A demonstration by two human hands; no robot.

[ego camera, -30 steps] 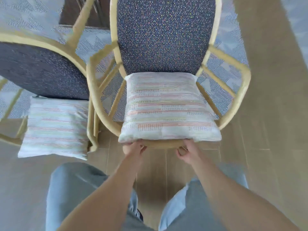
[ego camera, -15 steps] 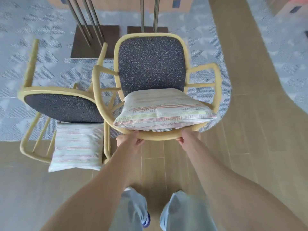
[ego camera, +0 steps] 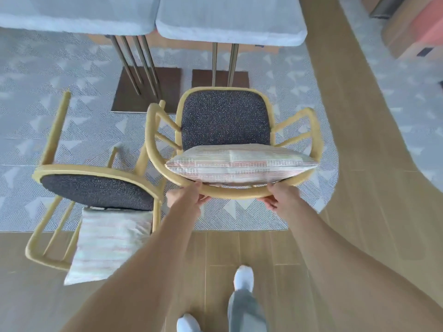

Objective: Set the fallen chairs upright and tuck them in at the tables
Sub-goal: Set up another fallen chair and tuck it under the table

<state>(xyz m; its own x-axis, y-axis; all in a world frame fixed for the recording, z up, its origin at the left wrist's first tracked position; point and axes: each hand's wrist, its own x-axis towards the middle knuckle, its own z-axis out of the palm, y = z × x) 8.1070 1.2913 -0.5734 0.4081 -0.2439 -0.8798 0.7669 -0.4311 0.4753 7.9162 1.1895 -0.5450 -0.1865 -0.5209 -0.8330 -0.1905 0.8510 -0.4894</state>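
1. Both arms are out front, and the chair in hand (ego camera: 225, 121) sits upright on the patterned rug (ego camera: 48, 130), its dark speckled back facing the person.
2. The left hand (ego camera: 185, 198) has its grip curled round the curved front rail of the frame, thumb on top, fingers tucked beneath.
3. The right hand (ego camera: 279, 196) mirrors it, fingers wrapped under the same rail, just right of centre.
4. A striped cushion (ego camera: 242, 162) lies across the seat, its front edge just above both hands.
5. Beyond the chair back, the right tabletop (ego camera: 230, 17) stands on two thin legs; the chair is near it but not tucked under.
6. To the left, the fallen chair (ego camera: 96, 188) lies tipped over, legs pointing away, seemingly on its back, though the angle makes that hard to confirm.
7. Its own cushion (ego camera: 107, 243) rests against it, spilling onto the wood floor (ego camera: 263, 248).
8. The left tabletop (ego camera: 72, 13) sits beyond it.
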